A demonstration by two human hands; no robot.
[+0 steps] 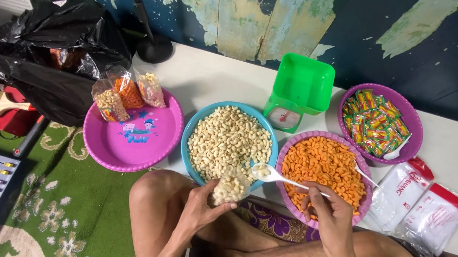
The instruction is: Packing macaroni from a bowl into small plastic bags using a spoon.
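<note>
At the low white table (212, 76), seen from the head cam: person sits cross-legged, knees against the table edge. Left hand (198, 207) is closed around a small clear bag (231, 186), part-filled w/ pale puffed snacks, mouth facing up, held just off the 6 o'clock rim of the blue bowl (189, 141). Right hand (329, 210) pinches the handle of a white plastic spoon (269, 174); spoon head carries a few pale pieces and sits at approx. 2 o'clock from the bag mouth, just beside it, over the bowl's near rim.

Blue bowl holds the pale snacks. At its 3 o'clock, touching or nearly so, a purple bowl (289, 205) of orange snacks w/ a second spoon (364, 175) lying in it. At 9 o'clock, a pink tray (125, 146) bearing three filled bags (128, 92) on its far edge. At 1 o'clock, a green kitchen scale (300, 90); beyond it a purple bowl (417, 123) of small wrapped sachets. Stacks of empty bags (419, 205) lie far right.

Step in hand (judged): spooning pale snacks into the bag; fill looks partial. Next move calls for tipping the spoon squarely over the bag mouth, w/ the left hand keeping the mouth open and upright so nothing spills onto the lap.
</note>
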